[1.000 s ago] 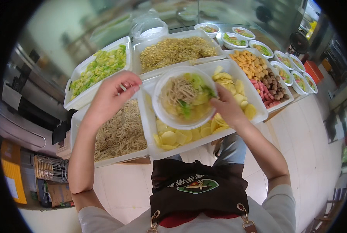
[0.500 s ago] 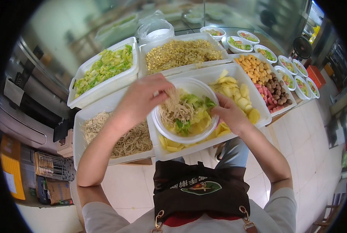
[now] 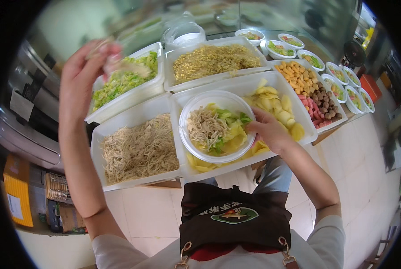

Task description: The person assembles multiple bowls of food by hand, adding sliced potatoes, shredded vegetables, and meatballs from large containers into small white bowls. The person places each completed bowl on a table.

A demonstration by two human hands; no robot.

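My right hand [image 3: 272, 131] grips the rim of a round white bowl [image 3: 188, 142] from its right side. In the bowl lie pale beige shreds [image 3: 205, 125] on the left and green leaves [image 3: 231, 120] on the right. The bowl is over a white tray of yellow slices [image 3: 272, 103], apparently potato. My left hand [image 3: 86, 60] is raised at the upper left, by the tray of chopped lettuce [image 3: 126, 78]. Its fingers are smeared by motion, with a pale blur beside them. Below it, a tray of beige shreds [image 3: 140, 148] is uncovered.
Behind the bowl stands a tray of yellowish strands [image 3: 216, 62]. A tray at the right holds yellow pieces [image 3: 294, 78], brown balls [image 3: 324, 101] and pink sausage pieces [image 3: 315, 112]. Several filled white bowls [image 3: 281, 49] line the far right. A clear bag [image 3: 182, 33] stands behind.
My left hand has left the bowl and swung up and left, beyond the tray of shreds. The beige shreds it was holding at the bowl lie inside it. My right hand keeps its grip.
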